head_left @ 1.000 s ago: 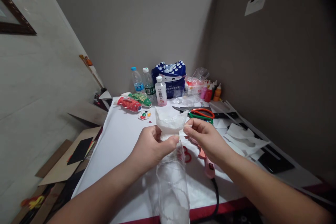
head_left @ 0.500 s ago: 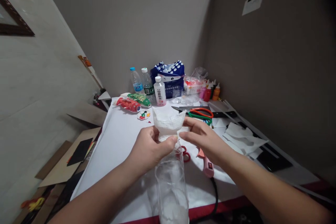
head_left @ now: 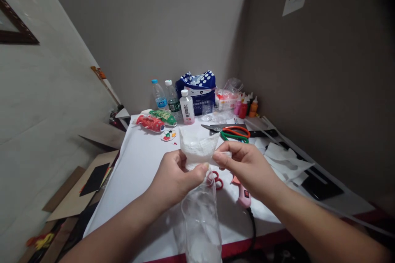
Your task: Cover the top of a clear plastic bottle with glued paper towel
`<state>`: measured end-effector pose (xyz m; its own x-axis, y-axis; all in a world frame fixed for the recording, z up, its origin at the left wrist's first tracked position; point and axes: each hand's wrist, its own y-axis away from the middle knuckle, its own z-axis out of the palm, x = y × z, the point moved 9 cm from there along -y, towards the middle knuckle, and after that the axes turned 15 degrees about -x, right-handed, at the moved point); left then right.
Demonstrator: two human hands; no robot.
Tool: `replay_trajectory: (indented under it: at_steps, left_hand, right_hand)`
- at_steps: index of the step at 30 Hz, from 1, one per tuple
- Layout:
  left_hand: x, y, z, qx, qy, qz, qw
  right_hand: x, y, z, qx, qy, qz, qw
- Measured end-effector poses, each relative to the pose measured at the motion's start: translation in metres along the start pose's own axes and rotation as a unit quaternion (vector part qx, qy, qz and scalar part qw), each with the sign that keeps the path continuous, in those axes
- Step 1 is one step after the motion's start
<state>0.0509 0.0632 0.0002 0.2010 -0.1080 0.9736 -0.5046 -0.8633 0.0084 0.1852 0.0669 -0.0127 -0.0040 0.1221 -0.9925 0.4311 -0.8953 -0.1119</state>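
A clear plastic bottle [head_left: 202, 218] lies lengthwise in front of me, its near end at the bottom of the view. Its far end carries a white, textured tail-shaped piece [head_left: 200, 146] with two pointed corners. My left hand [head_left: 175, 174] is closed around the narrow part below that piece, thumb across the front. Between thumb and fingers, my right hand [head_left: 249, 168] pinches a white tissue strip [head_left: 226, 155] at the right side of the narrow part. Under the hands are red-handled scissors [head_left: 218, 181] and a pink glue gun [head_left: 244, 197] with a black cord.
Large orange-and-green-handled scissors [head_left: 234, 132] lie by a black-handled knife [head_left: 263, 133]. Behind stand bottles [head_left: 187, 109], a blue bag [head_left: 200, 90] and paint bottles [head_left: 243, 109]. Painted red [head_left: 150, 123] and green fish [head_left: 163, 117] lie left; white scraps [head_left: 286, 160] lie right.
My right hand has closed its thumb and fingers on the white strip, which now sticks out to the right of the narrow part. My left hand keeps its hold.
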Motion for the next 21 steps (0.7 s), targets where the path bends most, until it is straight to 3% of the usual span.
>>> replay_trajectory:
  at_steps: [12, 15, 18, 21]
  left_hand:
    - [0.000, 0.005, -0.005, 0.042, 0.013, 0.002, 0.999]
    - [-0.013, 0.000, -0.004, 0.018, 0.096, -0.006, 0.995]
    - [-0.027, -0.006, 0.003, -0.031, 0.264, -0.021, 0.964]
    - [-0.032, -0.006, 0.006, -0.042, 0.302, -0.041, 0.951]
  right_hand:
    - [-0.015, 0.006, 0.016, 0.064, 0.039, -0.086, 0.993]
    - [-0.014, -0.001, 0.015, 0.052, 0.060, -0.069, 0.994]
    - [-0.015, -0.006, 0.011, 0.052, 0.077, -0.051, 0.994]
    - [-0.016, -0.008, 0.006, 0.059, 0.103, -0.043, 0.992]
